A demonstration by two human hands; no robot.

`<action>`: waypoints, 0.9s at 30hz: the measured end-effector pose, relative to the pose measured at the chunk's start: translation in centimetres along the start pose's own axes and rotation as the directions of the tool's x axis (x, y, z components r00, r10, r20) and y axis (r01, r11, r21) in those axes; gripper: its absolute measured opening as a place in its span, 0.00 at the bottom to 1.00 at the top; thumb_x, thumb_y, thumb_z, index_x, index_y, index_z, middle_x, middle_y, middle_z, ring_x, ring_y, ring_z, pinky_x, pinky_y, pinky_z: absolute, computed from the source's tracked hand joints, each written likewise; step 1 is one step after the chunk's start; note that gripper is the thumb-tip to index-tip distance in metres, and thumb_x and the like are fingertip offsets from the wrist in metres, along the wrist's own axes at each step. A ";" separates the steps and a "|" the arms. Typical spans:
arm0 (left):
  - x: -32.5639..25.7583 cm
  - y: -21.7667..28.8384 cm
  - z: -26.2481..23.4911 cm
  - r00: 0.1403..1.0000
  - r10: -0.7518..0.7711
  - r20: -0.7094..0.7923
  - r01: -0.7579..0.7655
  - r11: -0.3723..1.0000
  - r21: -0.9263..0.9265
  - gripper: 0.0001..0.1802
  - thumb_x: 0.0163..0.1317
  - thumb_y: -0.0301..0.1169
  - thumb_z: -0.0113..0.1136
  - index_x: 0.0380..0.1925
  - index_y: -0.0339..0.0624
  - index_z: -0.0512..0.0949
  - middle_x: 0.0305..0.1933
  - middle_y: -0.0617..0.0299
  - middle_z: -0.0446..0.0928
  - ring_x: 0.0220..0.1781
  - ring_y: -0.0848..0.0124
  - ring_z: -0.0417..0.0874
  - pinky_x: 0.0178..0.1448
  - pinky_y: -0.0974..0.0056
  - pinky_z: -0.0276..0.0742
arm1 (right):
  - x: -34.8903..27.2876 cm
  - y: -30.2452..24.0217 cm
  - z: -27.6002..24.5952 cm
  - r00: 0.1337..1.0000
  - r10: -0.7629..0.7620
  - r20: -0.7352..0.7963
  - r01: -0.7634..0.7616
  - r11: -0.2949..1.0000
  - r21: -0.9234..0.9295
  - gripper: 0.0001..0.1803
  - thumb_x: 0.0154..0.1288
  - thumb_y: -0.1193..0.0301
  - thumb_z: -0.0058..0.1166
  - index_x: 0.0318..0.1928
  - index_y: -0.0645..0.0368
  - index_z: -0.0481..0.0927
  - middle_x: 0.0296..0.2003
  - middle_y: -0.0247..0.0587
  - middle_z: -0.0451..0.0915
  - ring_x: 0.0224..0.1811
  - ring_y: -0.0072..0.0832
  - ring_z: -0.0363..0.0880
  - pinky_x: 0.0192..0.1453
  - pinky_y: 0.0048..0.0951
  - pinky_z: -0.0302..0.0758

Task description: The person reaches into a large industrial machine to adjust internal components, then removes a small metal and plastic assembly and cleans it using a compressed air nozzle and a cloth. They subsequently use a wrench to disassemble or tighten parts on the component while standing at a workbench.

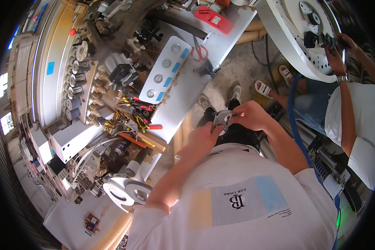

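A small grey metal part (222, 118) with rounded edges and a hole is held in front of my body, over my dark trousers. My left hand (203, 136) grips its near left side, thumb against the edge. From the right, my right hand (251, 116) pinches the part's other side with thumb and fingers. The fingers cover some of the piece, so its exact kind cannot be told.
On the left, a white workbench (183, 106) carries a gauge panel (164, 71), red-handled scissors (199, 52), a red case (213, 19) and several hand tools. At the right, another person's hands (335, 58) touch a large white wheel-like machine part (293, 50). A blue hose (293, 112) runs beside me.
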State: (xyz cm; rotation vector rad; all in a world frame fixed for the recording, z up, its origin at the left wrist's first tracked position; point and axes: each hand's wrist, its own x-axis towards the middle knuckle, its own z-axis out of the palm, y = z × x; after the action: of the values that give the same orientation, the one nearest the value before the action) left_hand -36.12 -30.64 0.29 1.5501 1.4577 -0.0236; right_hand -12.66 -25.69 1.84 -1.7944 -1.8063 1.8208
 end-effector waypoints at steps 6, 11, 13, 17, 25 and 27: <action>-0.2 0.5 0.4 0.999 0.039 0.004 -0.039 0.995 0.090 0.22 0.72 0.51 0.55 0.36 0.41 0.79 0.27 0.48 0.83 0.31 0.45 0.85 0.38 0.44 0.78 | 0.1 3.0 2.8 0.984 0.133 -0.120 -0.107 0.973 0.204 0.12 0.59 0.62 0.64 0.39 0.55 0.89 0.29 0.46 0.85 0.35 0.41 0.85 0.42 0.36 0.79; 0.4 0.4 0.8 1.000 0.007 -0.006 -0.006 0.991 0.133 0.22 0.74 0.50 0.53 0.36 0.40 0.78 0.27 0.47 0.83 0.31 0.45 0.85 0.37 0.43 0.77 | 1.3 4.4 5.9 0.923 0.124 -0.364 -0.071 0.985 0.154 0.13 0.61 0.60 0.62 0.40 0.54 0.89 0.31 0.46 0.86 0.36 0.44 0.86 0.41 0.39 0.80; 1.2 0.2 1.2 0.999 -0.004 -0.045 0.011 0.987 0.160 0.22 0.74 0.49 0.53 0.35 0.40 0.77 0.28 0.45 0.83 0.32 0.44 0.84 0.37 0.42 0.77 | 2.2 4.6 6.7 0.888 0.130 -0.441 -0.071 0.987 0.147 0.12 0.63 0.63 0.61 0.40 0.56 0.88 0.30 0.45 0.86 0.35 0.41 0.87 0.41 0.37 0.80; 2.8 -0.9 3.0 0.992 0.004 -0.126 -0.001 1.000 0.026 0.21 0.72 0.48 0.55 0.33 0.40 0.77 0.29 0.43 0.81 0.35 0.41 0.83 0.38 0.40 0.75 | 4.0 4.3 6.8 0.818 0.128 -0.560 -0.098 0.992 0.084 0.11 0.65 0.63 0.59 0.41 0.54 0.88 0.31 0.44 0.87 0.36 0.41 0.87 0.41 0.38 0.81; 5.1 -2.2 4.3 0.997 -0.048 -0.065 0.056 0.990 0.127 0.22 0.74 0.47 0.50 0.38 0.38 0.78 0.35 0.40 0.82 0.41 0.40 0.83 0.45 0.40 0.76 | 7.1 7.0 6.9 0.835 0.207 -0.509 -0.192 0.978 0.084 0.15 0.65 0.56 0.58 0.41 0.51 0.88 0.34 0.44 0.87 0.41 0.46 0.86 0.46 0.43 0.80; 5.2 -2.8 4.9 0.993 -0.053 -0.102 0.060 0.996 0.063 0.23 0.74 0.48 0.50 0.38 0.38 0.78 0.35 0.40 0.82 0.42 0.39 0.83 0.45 0.40 0.76 | 7.5 5.6 6.8 0.830 0.175 -0.530 -0.164 0.984 0.068 0.15 0.65 0.56 0.57 0.41 0.51 0.88 0.34 0.44 0.87 0.41 0.47 0.85 0.46 0.44 0.80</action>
State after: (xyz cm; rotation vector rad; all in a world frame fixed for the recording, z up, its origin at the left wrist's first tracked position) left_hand -34.01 -30.39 -7.05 1.5820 1.5939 -0.0280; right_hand -16.12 -27.04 -9.14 -2.2235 -1.4427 1.1782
